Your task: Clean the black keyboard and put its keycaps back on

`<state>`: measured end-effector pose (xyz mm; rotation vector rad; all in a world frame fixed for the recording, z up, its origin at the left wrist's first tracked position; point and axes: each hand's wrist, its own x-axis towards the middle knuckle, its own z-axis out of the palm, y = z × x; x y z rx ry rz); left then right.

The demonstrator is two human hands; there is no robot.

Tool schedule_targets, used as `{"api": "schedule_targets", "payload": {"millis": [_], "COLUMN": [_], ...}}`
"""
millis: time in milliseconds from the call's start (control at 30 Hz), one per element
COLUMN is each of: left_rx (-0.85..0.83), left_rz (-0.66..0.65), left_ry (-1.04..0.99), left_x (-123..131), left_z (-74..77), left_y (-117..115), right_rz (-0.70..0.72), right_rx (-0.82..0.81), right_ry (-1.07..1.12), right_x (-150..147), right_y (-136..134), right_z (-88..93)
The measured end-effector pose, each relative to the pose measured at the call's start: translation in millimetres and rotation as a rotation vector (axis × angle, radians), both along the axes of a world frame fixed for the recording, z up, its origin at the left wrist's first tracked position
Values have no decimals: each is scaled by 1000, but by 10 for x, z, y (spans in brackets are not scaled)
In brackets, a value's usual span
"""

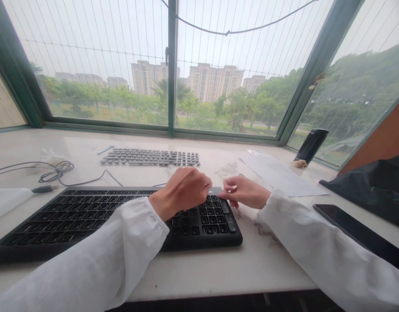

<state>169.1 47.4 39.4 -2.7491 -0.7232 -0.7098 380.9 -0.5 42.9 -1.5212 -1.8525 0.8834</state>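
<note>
Ledge (193,277) before a window (172,95): placement

Keyboard (89,212), front, left to centre. Keycaps (150,157), in rows between keyboard and window. Cable (61,171), behind keyboard, left. Paper sheet (287,175), behind keyboard, right. Phone (358,232), right of keyboard. Left hand (183,190), over keyboard's right part; right hand (246,191), at its far right corner.

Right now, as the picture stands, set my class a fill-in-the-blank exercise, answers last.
1. The keyboard base is coloured ____.
2. The hand nearer the phone is the person's ____ hand.
3. From the person, the detached keycaps lie ____ (nearer/farther) than the keyboard base.
4. Both sleeves are coloured ____.
Missing words: black; right; farther; white.
</note>
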Motion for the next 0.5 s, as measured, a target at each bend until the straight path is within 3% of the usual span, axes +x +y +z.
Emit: {"api": "schedule_targets", "payload": {"millis": [67,167,267,367,500], "left_rx": [3,4,6,2,-23], "left_rz": [-7,-15,-26,-31,8], "left_ry": [1,-1,-12,-15,11], "left_x": [-1,-4,-10,-18,-28], "left_z": [-10,-28,-34,-20,25], "left_y": [13,34,47,46,38], "right_rz": [-115,-444,-620,-637,-502], "right_rx": [96,302,233,87,-79], "right_ry": [-48,-295,-618,-718,-762], "right_x": [94,371,655,789,788], "right_y": [32,131,227,265,283], "right_z": [43,106,125,91,-29]}}
